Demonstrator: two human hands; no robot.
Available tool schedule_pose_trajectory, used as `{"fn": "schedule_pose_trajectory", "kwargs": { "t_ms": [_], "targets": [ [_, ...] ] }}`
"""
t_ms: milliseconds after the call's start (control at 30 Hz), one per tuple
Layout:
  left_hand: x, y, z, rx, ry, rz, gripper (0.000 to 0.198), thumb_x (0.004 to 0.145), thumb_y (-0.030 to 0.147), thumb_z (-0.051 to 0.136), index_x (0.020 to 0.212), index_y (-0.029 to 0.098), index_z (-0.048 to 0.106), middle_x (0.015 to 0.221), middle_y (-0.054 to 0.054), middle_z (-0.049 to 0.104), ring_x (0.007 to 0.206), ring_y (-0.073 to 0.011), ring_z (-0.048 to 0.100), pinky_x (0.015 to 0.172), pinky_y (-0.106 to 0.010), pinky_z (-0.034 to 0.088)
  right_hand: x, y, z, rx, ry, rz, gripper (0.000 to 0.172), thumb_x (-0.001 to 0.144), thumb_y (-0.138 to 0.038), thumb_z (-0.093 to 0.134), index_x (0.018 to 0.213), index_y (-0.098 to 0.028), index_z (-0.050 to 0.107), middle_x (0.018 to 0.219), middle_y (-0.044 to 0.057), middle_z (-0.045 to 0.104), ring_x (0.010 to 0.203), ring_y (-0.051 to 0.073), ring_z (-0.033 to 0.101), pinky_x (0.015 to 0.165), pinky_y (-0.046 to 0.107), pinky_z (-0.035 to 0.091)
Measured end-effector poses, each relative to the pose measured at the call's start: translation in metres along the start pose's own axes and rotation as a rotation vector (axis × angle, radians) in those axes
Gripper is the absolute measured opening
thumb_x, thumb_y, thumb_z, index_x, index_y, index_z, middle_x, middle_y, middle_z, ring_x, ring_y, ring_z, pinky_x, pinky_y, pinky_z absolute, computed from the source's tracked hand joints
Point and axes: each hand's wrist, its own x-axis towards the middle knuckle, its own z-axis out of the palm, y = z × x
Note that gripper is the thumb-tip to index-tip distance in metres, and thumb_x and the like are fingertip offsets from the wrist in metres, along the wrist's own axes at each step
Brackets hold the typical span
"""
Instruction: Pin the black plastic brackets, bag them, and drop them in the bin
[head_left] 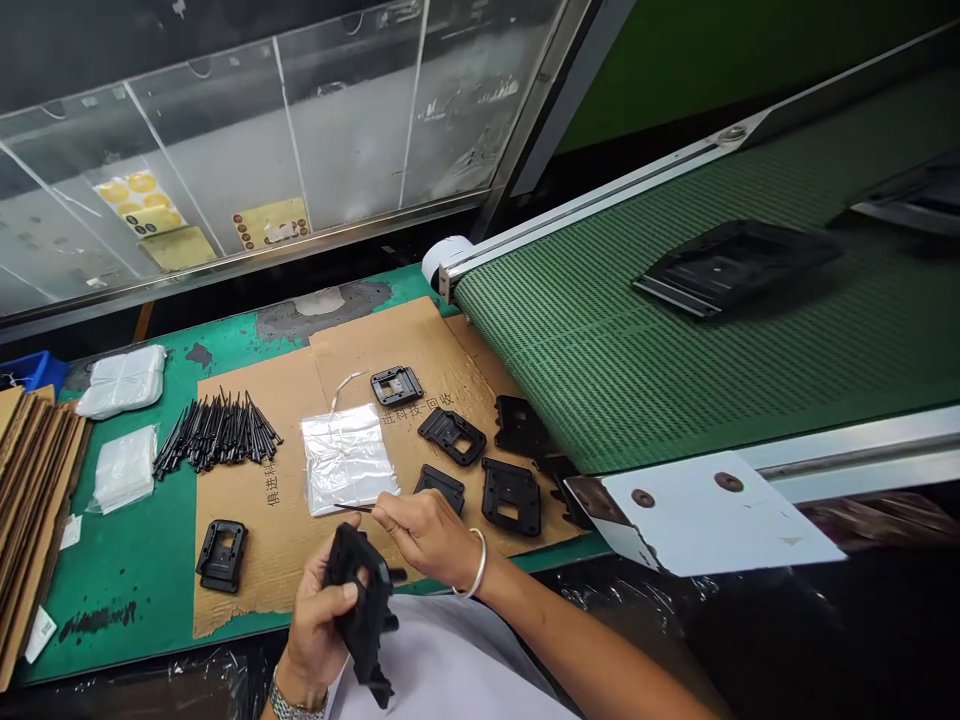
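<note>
My left hand (pixel 319 615) is closed around a black plastic plate (pixel 364 605), held upright just above my lap. My right hand (pixel 424 535), with a silver bangle on the wrist, pinches a thin black pin (pixel 352 508) whose tip points left toward a clear plastic bag (pixel 345 458). Several more black plates lie on the cardboard sheet (pixel 255 560), one near my right hand (pixel 441 486) and one at the lower left (pixel 222 554). A pile of black pins (pixel 214 432) lies on the cardboard's upper left.
A green conveyor belt (pixel 675 340) runs up to the right with a larger black plate (pixel 731 265) on it. White bag stacks (pixel 124 380) and folded cardboard (pixel 30 500) sit at the left. A clear panel (pixel 262 130) stands behind the green bench.
</note>
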Motion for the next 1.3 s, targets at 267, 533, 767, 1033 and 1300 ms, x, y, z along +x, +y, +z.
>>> {"fn": "schedule_pose_trajectory", "kwargs": {
  "t_ms": [267,533,767,1033,1300],
  "targets": [
    [0.008,0.007,-0.041,0.360,-0.145,0.363,0.035,0.046,0.031,0.077,0.078,0.021,0.072,0.074,-0.006,0.068,0.068,-0.0179,0.057,0.065,-0.027,0.045,0.003,-0.016,-0.020,0.223,-0.149,-0.174,0.037,0.094,-0.032,0.023,0.060,-0.019,0.032,0.054,-0.004,0.034,0.047,0.008,0.031,0.047,0.023,0.022],
    [0.003,0.011,-0.038,0.455,-0.135,0.472,0.035,0.045,0.040,0.075,0.075,0.022,0.072,0.074,-0.006,0.070,0.068,-0.0208,0.059,0.063,-0.031,0.045,-0.001,-0.024,-0.017,0.281,-0.196,-0.275,0.033,0.092,-0.029,0.025,0.060,-0.020,0.029,0.053,-0.005,0.033,0.046,0.008,0.029,0.045,0.025,0.020],
    [0.009,0.031,-0.041,0.562,-0.155,0.412,0.044,0.049,0.047,0.071,0.082,0.017,0.072,0.060,-0.005,0.065,0.052,-0.0152,0.052,0.048,-0.025,0.041,-0.018,-0.025,-0.022,0.360,-0.269,-0.295,0.038,0.092,-0.031,0.023,0.059,-0.018,0.035,0.052,-0.004,0.035,0.047,0.008,0.030,0.048,0.024,0.023],
    [0.018,0.047,-0.013,0.861,-0.317,0.600,0.042,0.059,0.035,0.071,0.099,0.023,0.066,0.083,-0.003,0.060,0.072,-0.0143,0.053,0.066,-0.025,0.043,-0.004,-0.023,-0.016,0.565,-0.330,0.110,0.050,0.079,-0.061,0.038,0.063,-0.015,0.047,0.049,-0.007,0.029,0.043,0.005,0.025,0.040,0.019,0.019],
    [0.023,0.015,0.016,-0.233,0.017,0.006,0.030,0.078,0.036,0.054,0.100,0.018,0.062,0.077,-0.005,0.066,0.077,-0.0152,0.061,0.072,-0.028,0.049,-0.006,-0.032,0.017,-0.001,0.197,-0.137,0.037,0.090,-0.042,0.033,0.065,-0.017,0.044,0.052,-0.001,0.046,0.048,0.011,0.043,0.047,0.025,0.028]
  ]
}}
